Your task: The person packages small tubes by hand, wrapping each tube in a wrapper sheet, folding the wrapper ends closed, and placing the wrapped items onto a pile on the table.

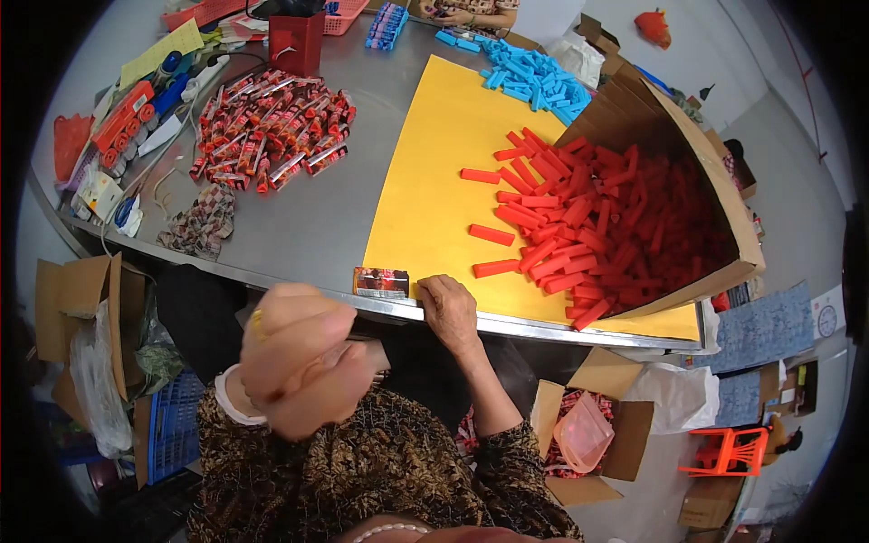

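Observation:
My left hand (300, 362) is raised close to the camera, in front of the table edge and slightly blurred. Its fingers are curled into a fist, with a ring on one; whatever may be inside is hidden. At the table's front edge rests my right hand (450, 312), fingers bent and pressed together on the yellow sheet (425, 181). What it may pinch cannot be made out. Just left of its fingertips lies a dark red printed packet (381, 282), flat along the edge. Red sticks (543, 213) spill from a tipped cardboard box (706, 127) on the right.
Red-wrapped packs (272, 127) are heaped at left, near a crumpled cloth (201, 222) and a red container (296, 43). Blue sticks (534, 77) lie at the back. An open carton (625, 443) stands below the table. Another person's hand (457, 16) shows at the far side.

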The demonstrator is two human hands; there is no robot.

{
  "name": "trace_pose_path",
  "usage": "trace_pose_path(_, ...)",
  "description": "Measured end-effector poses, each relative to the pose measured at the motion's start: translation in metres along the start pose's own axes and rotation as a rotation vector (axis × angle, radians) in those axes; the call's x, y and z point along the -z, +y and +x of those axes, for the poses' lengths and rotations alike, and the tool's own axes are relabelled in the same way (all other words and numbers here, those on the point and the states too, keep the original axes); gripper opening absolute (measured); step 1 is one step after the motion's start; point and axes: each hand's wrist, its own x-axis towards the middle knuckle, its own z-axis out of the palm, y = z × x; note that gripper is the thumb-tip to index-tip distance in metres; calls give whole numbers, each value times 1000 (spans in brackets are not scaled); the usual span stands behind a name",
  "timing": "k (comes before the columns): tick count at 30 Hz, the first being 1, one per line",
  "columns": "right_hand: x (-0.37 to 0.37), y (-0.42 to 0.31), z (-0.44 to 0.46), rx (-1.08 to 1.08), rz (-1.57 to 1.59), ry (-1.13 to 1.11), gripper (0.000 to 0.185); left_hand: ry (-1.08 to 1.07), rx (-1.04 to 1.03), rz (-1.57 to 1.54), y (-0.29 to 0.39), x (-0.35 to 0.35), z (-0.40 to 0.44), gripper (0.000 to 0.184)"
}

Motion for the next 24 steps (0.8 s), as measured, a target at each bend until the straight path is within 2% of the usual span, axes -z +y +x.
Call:
trace_pose_path(6,2,-2,0,-5,-8,-14,7,-201,135,-5,-2,-6,-32,36)
trace_pose_path(18,1,-3,0,-16,-14,-6,7,-281,287,-46,0,-29,-70,38)
trace_pose_path(21,1,-3,0,-13,-11,-11,7,-425,407,-11,-5,-33,-72,21)
trace_pose_path(24,2,-3,0,-6,-11,-17,6,-569,584,-78,-23,-38,-90,24)
